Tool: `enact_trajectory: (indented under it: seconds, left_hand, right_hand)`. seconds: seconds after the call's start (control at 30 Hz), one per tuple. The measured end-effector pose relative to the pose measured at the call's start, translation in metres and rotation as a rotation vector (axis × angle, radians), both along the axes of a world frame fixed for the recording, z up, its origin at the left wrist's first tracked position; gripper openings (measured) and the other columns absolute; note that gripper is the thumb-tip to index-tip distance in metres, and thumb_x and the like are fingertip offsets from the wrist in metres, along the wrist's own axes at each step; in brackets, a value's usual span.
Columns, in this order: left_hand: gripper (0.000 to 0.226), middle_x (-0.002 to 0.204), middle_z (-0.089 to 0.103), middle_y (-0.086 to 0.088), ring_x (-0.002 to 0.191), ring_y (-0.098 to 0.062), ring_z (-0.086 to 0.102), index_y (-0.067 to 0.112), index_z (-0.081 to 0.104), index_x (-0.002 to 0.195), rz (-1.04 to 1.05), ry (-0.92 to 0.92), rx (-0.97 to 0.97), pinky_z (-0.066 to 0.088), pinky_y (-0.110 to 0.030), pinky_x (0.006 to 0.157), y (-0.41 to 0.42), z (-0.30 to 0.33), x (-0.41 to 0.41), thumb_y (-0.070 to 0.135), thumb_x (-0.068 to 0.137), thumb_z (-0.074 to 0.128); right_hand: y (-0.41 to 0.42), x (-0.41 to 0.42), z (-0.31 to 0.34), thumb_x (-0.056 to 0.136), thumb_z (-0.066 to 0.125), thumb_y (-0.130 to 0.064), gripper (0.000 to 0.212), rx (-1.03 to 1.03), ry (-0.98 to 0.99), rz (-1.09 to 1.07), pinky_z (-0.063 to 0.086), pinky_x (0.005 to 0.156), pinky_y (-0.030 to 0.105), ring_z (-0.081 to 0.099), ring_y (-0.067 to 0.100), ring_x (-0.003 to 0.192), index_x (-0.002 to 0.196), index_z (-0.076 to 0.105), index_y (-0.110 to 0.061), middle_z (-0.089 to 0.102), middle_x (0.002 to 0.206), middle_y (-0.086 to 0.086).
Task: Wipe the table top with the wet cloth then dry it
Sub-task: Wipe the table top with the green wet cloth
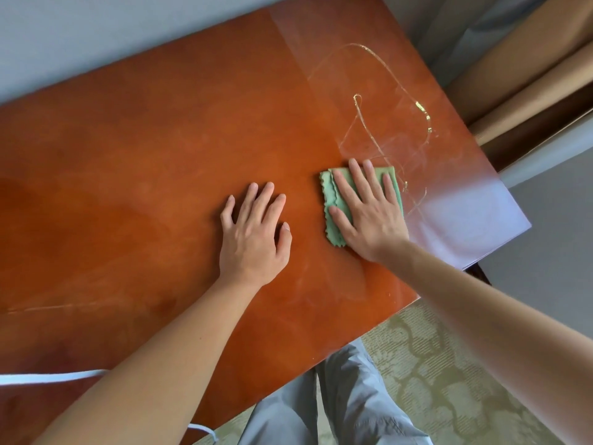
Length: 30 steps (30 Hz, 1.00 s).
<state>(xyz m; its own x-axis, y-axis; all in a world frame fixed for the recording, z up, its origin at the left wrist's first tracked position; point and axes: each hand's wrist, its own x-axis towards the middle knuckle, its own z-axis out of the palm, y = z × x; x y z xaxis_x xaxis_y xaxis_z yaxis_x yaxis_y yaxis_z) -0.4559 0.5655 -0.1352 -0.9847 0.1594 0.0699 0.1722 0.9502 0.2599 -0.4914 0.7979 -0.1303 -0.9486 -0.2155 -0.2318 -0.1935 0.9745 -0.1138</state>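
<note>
The right hand (369, 213) lies flat on a folded green cloth (337, 200), fingers straight and spread, palm pressing the cloth down onto the counter (144, 155); it does not curl round the cloth. The cloth has scalloped edges and shows at the left of the hand and beyond the fingertips, while its right part is hidden under the palm. To the left of it, a little apart, the left hand (253, 232) rests palm down on the bare wood, fingers relaxed and slightly parted, holding nothing. Both bare forearms reach in from the near edge. The cloth sits on the right part of the counter, toward its right-hand end, with the glossy reddish-brown top stretching wide to the left. Just beyond and to the right of the cloth, curved wet streaks (401, 123) glint on the surface, looping toward the far right corner, where the top reflects pale light. A faint thin line marks the wood at the near left. Below the near edge are the person's grey trousers (346, 396) and a patterned green carpet (449, 380). A white strap (48, 377) crosses the near left corner. Past the far right corner stand brown rolls of paper (513, 59), and a pale wall (96, 36) runs behind the far edge.
</note>
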Motion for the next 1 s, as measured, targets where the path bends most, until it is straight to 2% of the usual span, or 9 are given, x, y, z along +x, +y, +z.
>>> enact_trajectory:
  seconds: [0.17,0.23,0.37,0.5,0.63,0.87,1.0]
  left_hand:
    - [0.051,0.159,0.044,-0.006,0.151,-0.028,0.033,0.019,0.055,0.146,0.004,0.009,0.003,0.019,-0.056,0.122,0.001,0.000,0.000,0.037,0.100,0.044]
    - [0.051,0.159,0.044,-0.006,0.151,-0.028,0.033,0.019,0.054,0.146,0.004,0.008,0.000,0.019,-0.056,0.122,0.001,0.000,0.000,0.038,0.100,0.044]
    - [0.051,0.158,0.045,-0.006,0.151,-0.028,0.034,0.019,0.055,0.146,0.005,0.008,-0.002,0.020,-0.056,0.122,0.000,0.000,0.000,0.038,0.100,0.044]
    - [0.049,0.158,0.045,-0.006,0.151,-0.027,0.034,0.018,0.056,0.145,0.011,0.009,0.000,0.020,-0.056,0.122,0.000,-0.001,0.000,0.035,0.101,0.044]
    - [0.049,0.157,0.046,-0.006,0.150,-0.027,0.035,0.018,0.057,0.145,0.014,0.012,0.003,0.022,-0.057,0.121,0.001,-0.001,0.000,0.035,0.100,0.043]
    - [0.048,0.156,0.048,-0.006,0.149,-0.027,0.037,0.018,0.059,0.142,0.013,0.032,-0.004,0.024,-0.058,0.120,0.002,-0.003,0.000,0.033,0.099,0.046]
    - [0.048,0.154,0.050,-0.006,0.148,-0.028,0.038,0.017,0.060,0.141,0.013,0.041,-0.021,0.025,-0.059,0.118,0.002,-0.005,-0.001,0.033,0.099,0.044]
  right_hand:
    - [-0.003,-0.012,0.001,0.104,0.008,-0.062,0.067,-0.002,0.004,0.028,-0.013,0.126,0.044,-0.013,0.021,0.157,0.164,0.002,-0.032,-0.004,0.172,-0.001]
    - [-0.002,0.004,0.002,0.105,0.009,-0.062,0.067,-0.019,0.006,0.028,-0.014,0.125,0.043,-0.014,0.021,0.157,0.164,0.002,-0.031,-0.003,0.172,0.000]
    - [0.004,0.058,-0.001,0.107,0.013,-0.060,0.065,-0.034,0.017,0.033,-0.005,0.127,0.049,-0.011,0.023,0.157,0.164,0.006,-0.029,0.001,0.172,0.002]
    - [0.009,0.079,-0.003,0.107,0.015,-0.060,0.065,-0.034,0.014,0.043,-0.003,0.127,0.049,-0.008,0.023,0.158,0.164,0.010,-0.029,0.004,0.171,0.002]
    - [0.011,0.047,-0.003,0.106,0.011,-0.062,0.065,-0.027,0.001,0.089,-0.006,0.127,0.047,-0.011,0.021,0.157,0.164,0.008,-0.032,0.002,0.172,0.000]
    - [-0.004,-0.065,-0.002,0.102,0.007,-0.063,0.069,0.006,0.017,0.079,-0.009,0.126,0.045,-0.009,0.022,0.158,0.164,0.006,-0.032,0.000,0.172,0.000]
    - [-0.010,-0.076,-0.002,0.103,0.006,-0.062,0.069,0.006,0.021,0.083,-0.011,0.126,0.045,-0.010,0.022,0.157,0.164,0.003,-0.031,-0.001,0.172,0.001]
